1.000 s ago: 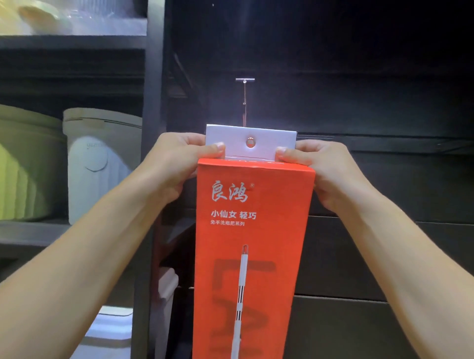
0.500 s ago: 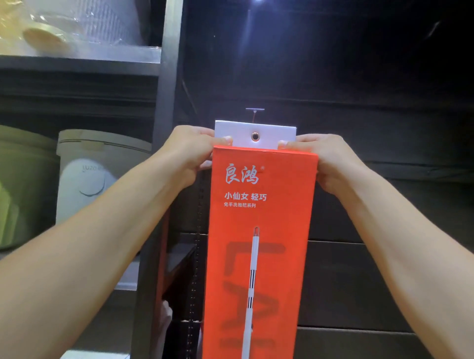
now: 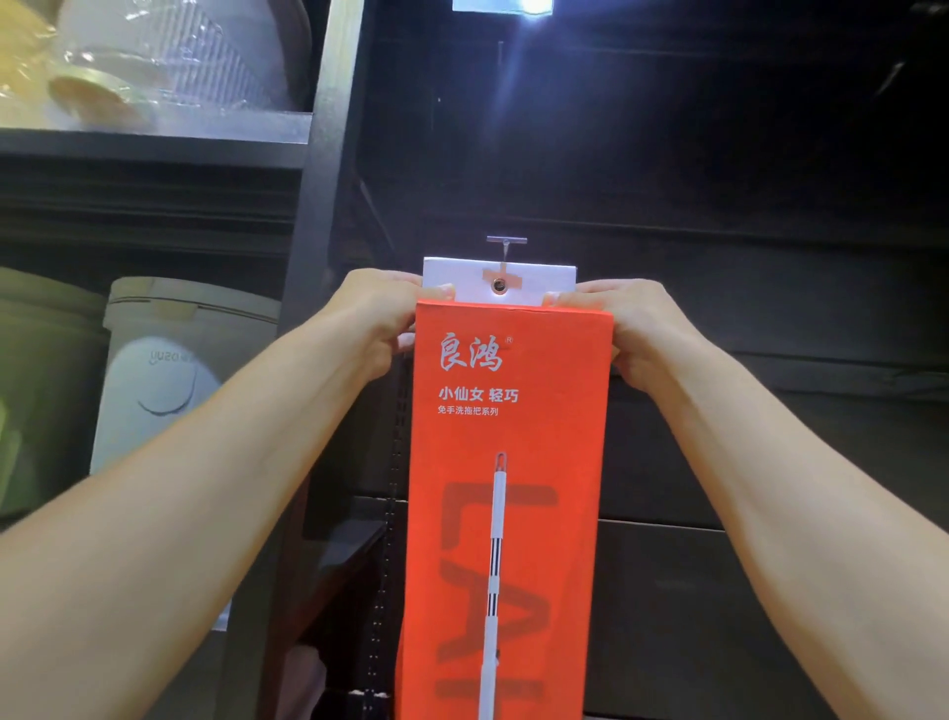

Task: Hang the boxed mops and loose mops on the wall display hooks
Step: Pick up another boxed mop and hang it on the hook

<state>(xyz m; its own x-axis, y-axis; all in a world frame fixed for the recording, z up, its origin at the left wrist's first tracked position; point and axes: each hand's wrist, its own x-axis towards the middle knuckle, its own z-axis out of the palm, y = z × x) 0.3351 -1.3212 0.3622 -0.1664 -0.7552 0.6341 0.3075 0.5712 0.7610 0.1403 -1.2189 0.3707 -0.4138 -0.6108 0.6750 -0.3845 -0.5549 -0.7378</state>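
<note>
Head view: left hand (image 3: 369, 321) and right hand (image 3: 634, 329), fingers round boxed mop (image 3: 508, 437), hook (image 3: 506, 241) just above, pale bin (image 3: 169, 370) leftward

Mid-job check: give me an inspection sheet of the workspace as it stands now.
Surface: dark slatted wall panel carrying one metal hook.
Job's things: orange mop box held upright. Its white hang tab sits just under the hook's crossbar, and I cannot tell whether the eyelet is threaded. No loose mops seen.
Clutter: nothing seen.
Hands: left hand and right hand each grip a top corner of the box, fingers curled round it.
Cables: nothing seen.
Surroundings: shelving at left holds a white bin, a green bin and plastic-wrapped ware above. A lamp is overhead.
</note>
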